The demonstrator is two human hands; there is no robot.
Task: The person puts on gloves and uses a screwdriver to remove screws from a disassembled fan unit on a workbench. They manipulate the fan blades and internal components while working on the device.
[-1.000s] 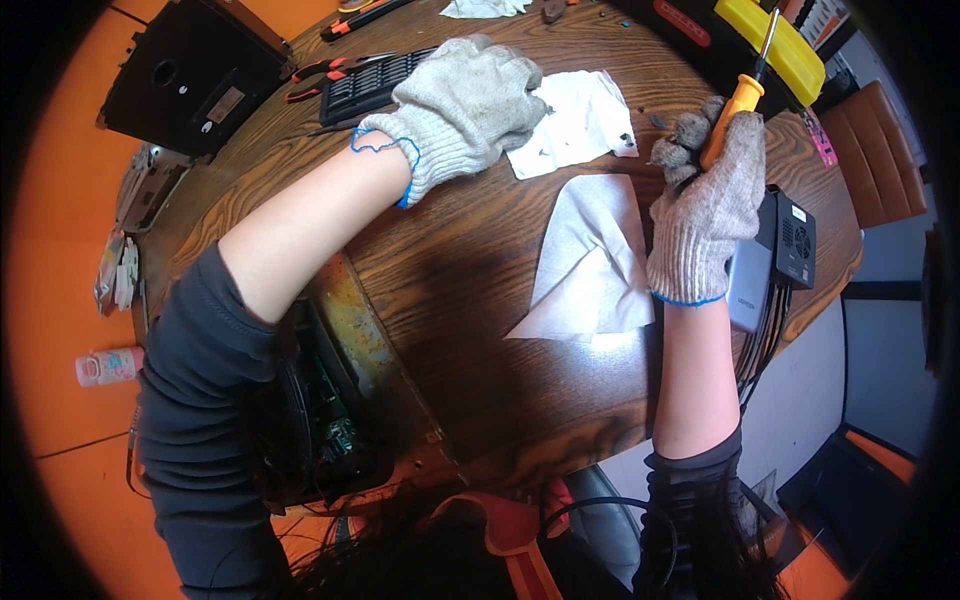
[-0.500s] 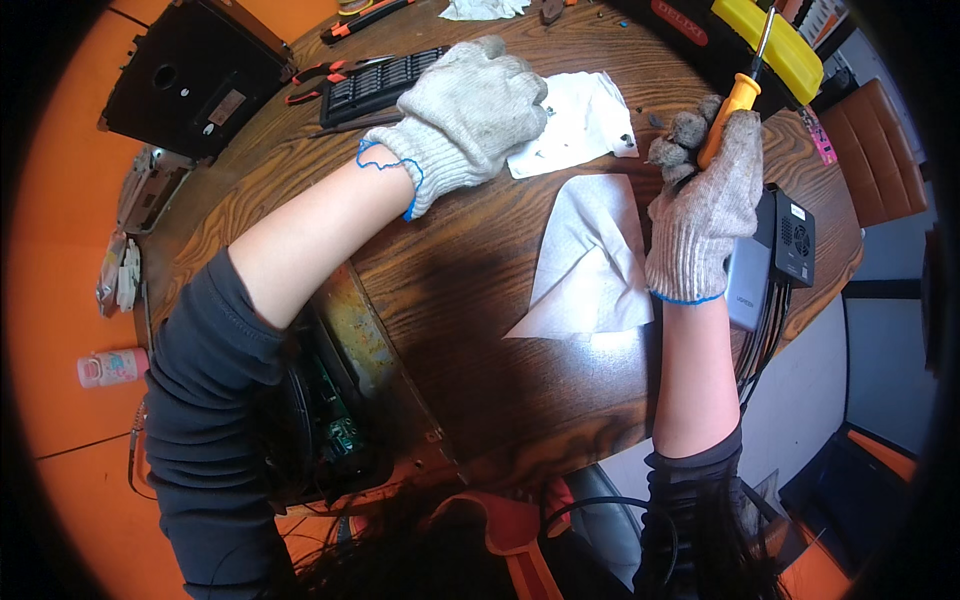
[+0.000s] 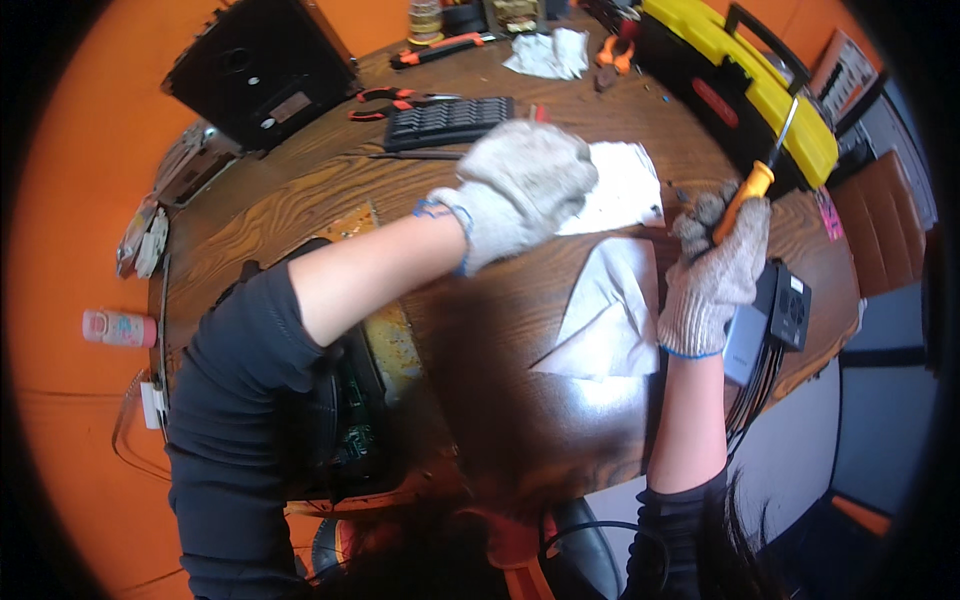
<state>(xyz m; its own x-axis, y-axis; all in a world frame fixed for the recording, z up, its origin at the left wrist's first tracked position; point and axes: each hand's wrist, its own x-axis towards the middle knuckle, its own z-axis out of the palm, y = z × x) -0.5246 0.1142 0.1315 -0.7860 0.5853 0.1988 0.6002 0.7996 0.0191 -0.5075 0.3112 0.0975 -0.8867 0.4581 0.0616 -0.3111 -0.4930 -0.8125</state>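
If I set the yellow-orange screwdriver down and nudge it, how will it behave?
The screwdriver is likely stiff: its shaft looks straight and metallic. It may roll or swing round, since the handle looks rounded and thicker than the shaft. Slipping seems unlikely in the gloved right hand, which curls around the handle.

An orange-handled screwdriver [image 3: 757,184] slants shaft-up in the right hand [image 3: 716,265]. White paper [image 3: 625,190] lies by the left hand [image 3: 525,188].

Left hand in off-white knit glove [image 3: 525,185] blurred, fingertips hidden, grip unclear; covers left part of flat white paper tissue [image 3: 625,190]. Black left sleeve [image 3: 235,410] blocks much of open black device with green board [image 3: 355,435]. Boxy black cabinet [image 3: 265,75] cut by top edge.
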